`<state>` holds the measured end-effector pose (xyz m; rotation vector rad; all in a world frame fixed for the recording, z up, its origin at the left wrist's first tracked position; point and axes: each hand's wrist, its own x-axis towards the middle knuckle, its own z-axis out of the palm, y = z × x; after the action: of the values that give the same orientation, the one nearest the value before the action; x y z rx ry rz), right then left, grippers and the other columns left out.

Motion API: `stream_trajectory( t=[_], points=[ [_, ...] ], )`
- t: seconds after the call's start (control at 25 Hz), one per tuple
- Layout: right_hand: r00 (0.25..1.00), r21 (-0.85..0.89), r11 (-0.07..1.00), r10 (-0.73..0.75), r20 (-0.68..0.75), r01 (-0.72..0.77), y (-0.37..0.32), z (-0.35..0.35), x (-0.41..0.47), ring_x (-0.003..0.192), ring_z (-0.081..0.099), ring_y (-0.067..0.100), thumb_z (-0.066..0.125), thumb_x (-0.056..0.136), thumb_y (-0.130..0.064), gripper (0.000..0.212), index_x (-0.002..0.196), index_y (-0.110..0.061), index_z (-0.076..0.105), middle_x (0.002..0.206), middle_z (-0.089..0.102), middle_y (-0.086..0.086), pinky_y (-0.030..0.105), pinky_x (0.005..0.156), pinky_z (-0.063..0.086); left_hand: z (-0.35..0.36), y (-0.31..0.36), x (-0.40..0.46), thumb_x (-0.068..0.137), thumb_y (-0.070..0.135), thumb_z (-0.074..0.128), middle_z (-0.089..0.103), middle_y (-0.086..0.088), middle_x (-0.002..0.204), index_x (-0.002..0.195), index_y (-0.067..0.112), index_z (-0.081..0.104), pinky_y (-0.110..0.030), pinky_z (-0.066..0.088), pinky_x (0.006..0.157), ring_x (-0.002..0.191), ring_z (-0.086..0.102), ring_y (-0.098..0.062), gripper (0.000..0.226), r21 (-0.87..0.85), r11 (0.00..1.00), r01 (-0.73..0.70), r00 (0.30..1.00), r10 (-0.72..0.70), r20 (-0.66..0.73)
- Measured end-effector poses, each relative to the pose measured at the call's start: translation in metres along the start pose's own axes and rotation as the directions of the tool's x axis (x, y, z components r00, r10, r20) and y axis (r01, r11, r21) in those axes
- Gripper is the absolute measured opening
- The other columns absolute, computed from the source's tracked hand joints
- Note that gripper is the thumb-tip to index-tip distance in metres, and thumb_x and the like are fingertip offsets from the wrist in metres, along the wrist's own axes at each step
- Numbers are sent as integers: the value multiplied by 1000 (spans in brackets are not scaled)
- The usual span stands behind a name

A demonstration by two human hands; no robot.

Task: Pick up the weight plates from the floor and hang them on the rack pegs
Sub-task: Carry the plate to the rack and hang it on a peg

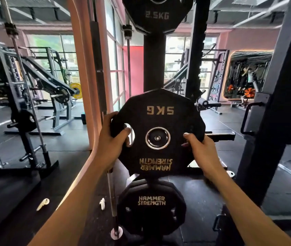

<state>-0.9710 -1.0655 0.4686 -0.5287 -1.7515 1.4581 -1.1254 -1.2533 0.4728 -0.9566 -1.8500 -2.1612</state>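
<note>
Hands [112,139] [200,148] grip 5 kg plate [159,121] edges.

Your two arms came up into view from the bottom edge, both bare from as far down as the frame reached to the wrists, with no sleeve or cuff on either forearm. Your left hand [111,139] wore no glove, ring or strap on the parts that showed, and its wrist was bare of any watch or band. Your right hand [200,150] was likewise ungloved, with a plain wrist. The nails you showed, one on the left thumb and one on the right, were short and looked unpainted. The rest of your body lay outside the view.
</note>
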Motion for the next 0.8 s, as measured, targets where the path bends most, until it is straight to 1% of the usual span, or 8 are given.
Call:
stream_trajectory(
  t=[0.08, 0.16, 0.24, 0.36, 0.48, 0.52, 0.68, 0.8],
  points=[
    [1000, -42, 999, -15, 15, 16, 5, 3, 16, 64, 64, 16, 57, 86, -21, 28, 88, 7, 61, 74, 66, 22, 30, 64, 51, 3, -7, 9, 78, 24, 65, 64, -6, 90, 106, 52, 52, -41, 53, 72, 77, 62, -25, 42, 32, 999, -16, 1000, 15, 16],
    [999, -57, 998, -9, 33, 11, 7, 5, 32, 66, 61, 18, 56, 86, -17, 24, 81, 6, 59, 71, 62, 16, 29, 62, 50, 8, -11, 18, 84, 15, 63, 64, -3, 94, 103, 54, 48, -30, 56, 74, 82, 65, -15, 45, 77, 996, -54, 998, 53, 15],
    [999, -63, 998, 1, 41, 1, 8, 10, 48, 67, 61, 18, 55, 87, -12, 18, 71, -6, 59, 69, 62, 9, 29, 62, 49, 13, -19, 30, 89, 1, 56, 62, -2, 93, 107, 45, 46, -23, 55, 69, 80, 65, -11, 49, 96, 992, -76, 997, 75, 21],
    [999, -108, 994, 1, 49, 5, 11, 16, 73, 65, 50, 18, 55, 86, -14, 18, 69, -9, 50, 66, 51, 7, 29, 60, 40, 20, -29, 49, 88, -4, 54, 57, 0, 92, 119, 26, 43, -29, 59, 71, 83, 67, -14, 44, 144, 986, -85, 996, 80, 35],
    [998, -124, 992, 25, 65, -17, 16, 22, 93, 67, 43, 19, 55, 87, -14, 14, 75, -8, 50, 69, 44, 9, 31, 62, 37, 27, -30, 63, 88, -8, 54, 51, 4, 87, 123, 14, 42, -12, 51, 62, 73, 63, 7, 43, 199, 975, -93, 996, 90, 27],
    [997, -108, 994, 35, 68, -28, 18, 24, 97, 68, 44, 19, 55, 88, -13, 15, 75, -8, 50, 69, 45, 9, 30, 62, 38, 28, -30, 66, 88, -9, 53, 50, 4, 85, 121, 15, 41, -9, 49, 60, 69, 62, 8, 43, 213, 973, -93, 996, 88, 33],
    [994, -105, 991, 86, 62, -79, 16, 30, 108, 63, 49, 17, 53, 90, -12, 21, 68, -12, 51, 65, 50, 2, 25, 57, 42, 27, -43, 82, 87, -4, 56, 51, -2, 86, 124, 20, 42, -21, 55, 61, 68, 64, -17, 46, 204, 978, -45, 998, 35, 55],
    [989, -104, 987, 132, 64, -125, 16, 32, 116, 67, 53, 19, 52, 90, -14, 15, 75, -11, 53, 70, 52, 4, 25, 55, 46, 29, -50, 90, 87, -2, 55, 53, -5, 89, 128, 18, 42, -25, 58, 63, 68, 66, -20, 47, 235, 971, -37, 998, 24, 59]
  ],
)
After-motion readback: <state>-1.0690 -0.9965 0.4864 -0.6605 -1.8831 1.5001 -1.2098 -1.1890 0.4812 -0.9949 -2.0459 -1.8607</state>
